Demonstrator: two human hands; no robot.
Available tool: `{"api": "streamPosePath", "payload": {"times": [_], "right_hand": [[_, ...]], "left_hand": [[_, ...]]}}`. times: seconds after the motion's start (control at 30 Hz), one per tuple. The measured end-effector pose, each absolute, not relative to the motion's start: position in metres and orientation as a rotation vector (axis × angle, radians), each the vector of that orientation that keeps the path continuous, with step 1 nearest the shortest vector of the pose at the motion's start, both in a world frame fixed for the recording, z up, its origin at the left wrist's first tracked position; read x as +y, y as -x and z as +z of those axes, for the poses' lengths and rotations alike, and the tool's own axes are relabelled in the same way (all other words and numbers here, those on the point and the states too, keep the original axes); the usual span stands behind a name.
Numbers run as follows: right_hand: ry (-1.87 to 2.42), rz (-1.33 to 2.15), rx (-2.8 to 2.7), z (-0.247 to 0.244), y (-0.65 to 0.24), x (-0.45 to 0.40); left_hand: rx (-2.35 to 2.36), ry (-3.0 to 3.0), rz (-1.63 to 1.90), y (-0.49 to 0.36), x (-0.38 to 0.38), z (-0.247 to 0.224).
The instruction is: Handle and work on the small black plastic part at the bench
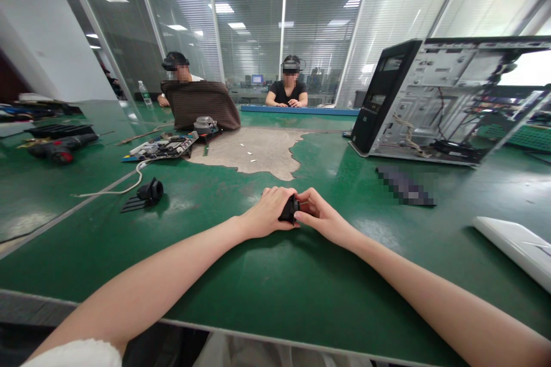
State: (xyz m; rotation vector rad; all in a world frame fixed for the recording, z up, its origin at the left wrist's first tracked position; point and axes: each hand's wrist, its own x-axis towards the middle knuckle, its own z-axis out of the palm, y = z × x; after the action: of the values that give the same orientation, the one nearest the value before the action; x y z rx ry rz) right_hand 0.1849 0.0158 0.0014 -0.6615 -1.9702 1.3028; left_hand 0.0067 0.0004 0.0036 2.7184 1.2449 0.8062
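Observation:
A small black part point(287, 210) with a rounded end is between my two hands, just above or on the green tabletop; its exact kind is not clear. My left hand point(267, 210) is wrapped over it from the left and covers much of it. From the right, my right hand point(321, 217) pinches the rounded end between thumb and fingers. To the left on the table lies another black part point(148, 190) with a round, lens-like end and several flat prongs.
An opened computer case point(387, 103) stands at right, with a blurred dark phone-like object point(404, 186) and a white device point(516, 249) nearer. A circuit board point(161, 146), white cable point(133, 186) and power drill point(64, 146) lie left. Two people sit across the table, one behind a brown cloth-covered object point(200, 104).

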Motion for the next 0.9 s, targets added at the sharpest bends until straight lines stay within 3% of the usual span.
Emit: {"api": "streamPosePath", "payload": {"times": [0.9], "right_hand": [[0.676,1.339,-1.867,0.0015,-0.1826,0.0195]], "left_hand": [[1.233,-2.741,0.823,-0.0064,0.0008,0.0032]]}}
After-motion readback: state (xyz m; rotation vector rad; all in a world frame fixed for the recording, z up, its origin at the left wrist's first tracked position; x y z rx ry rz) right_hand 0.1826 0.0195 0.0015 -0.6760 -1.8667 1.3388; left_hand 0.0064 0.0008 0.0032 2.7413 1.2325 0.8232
